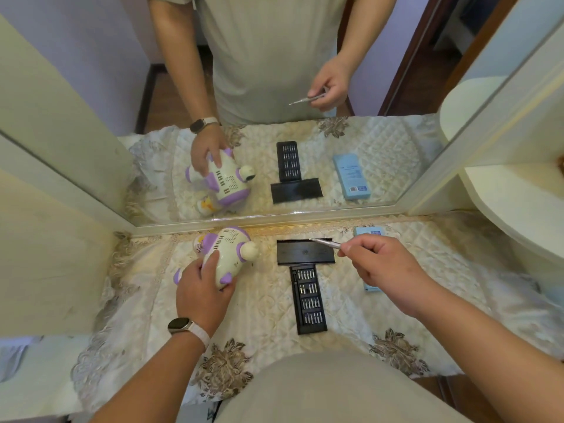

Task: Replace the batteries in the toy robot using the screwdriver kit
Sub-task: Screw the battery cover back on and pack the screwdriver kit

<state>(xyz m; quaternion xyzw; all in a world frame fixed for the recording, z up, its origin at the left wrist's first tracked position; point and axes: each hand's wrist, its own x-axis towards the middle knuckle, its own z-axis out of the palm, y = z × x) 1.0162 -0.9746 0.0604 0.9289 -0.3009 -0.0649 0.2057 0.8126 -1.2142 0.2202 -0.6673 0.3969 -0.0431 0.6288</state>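
The toy robot lies on its side at the left of the table, close to the mirror. It is a rounded cream plastic body with purple trim, a grid of small speaker holes and a knob-like cream arm. The left hand, with a watch on its wrist, grips its lower end with curled fingers. To its right lies a long black tray filled with rows of small metal bits, its flat black cover lying crosswise at the far end. The right hand pinches a slim silver screwdriver above that cover. A pale blue box lies partly hidden under this hand. A quilted, flower-patterned cloth covers the table.
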